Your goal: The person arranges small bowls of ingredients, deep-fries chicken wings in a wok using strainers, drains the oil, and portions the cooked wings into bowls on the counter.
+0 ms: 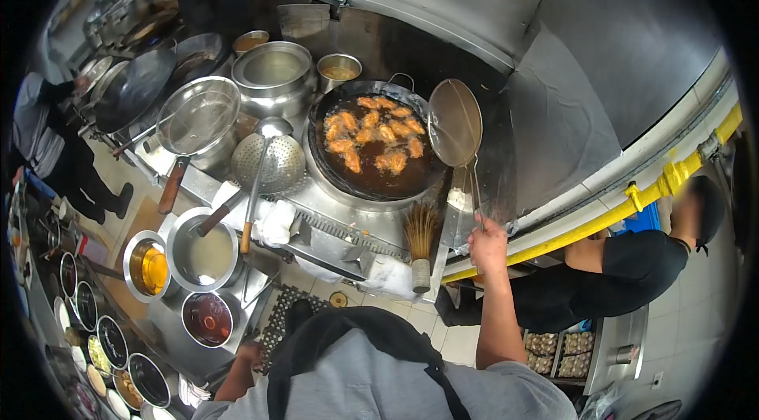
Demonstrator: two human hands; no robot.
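Several browned pieces of food (364,135) float in dark bubbling oil inside a large black wok (332,175) on the stove. My right hand (488,244) is closed around the handle of a round wire-mesh skimmer (455,122), whose mesh head is upright beside the wok's right rim. Low at the left, near the counter's edge, is my left hand (251,354); its fingers are too small and shaded to read. A perforated ladle (269,164) and a solid ladle (273,128) lie left of the wok.
A bamboo brush (420,234) stands at the stove's front edge. Pots (272,72) and a strainer (198,115) are left of the wok. Bowls of liquid (203,249) sit on the left counter. One person (632,270) is at the right, another (55,135) at the far left.
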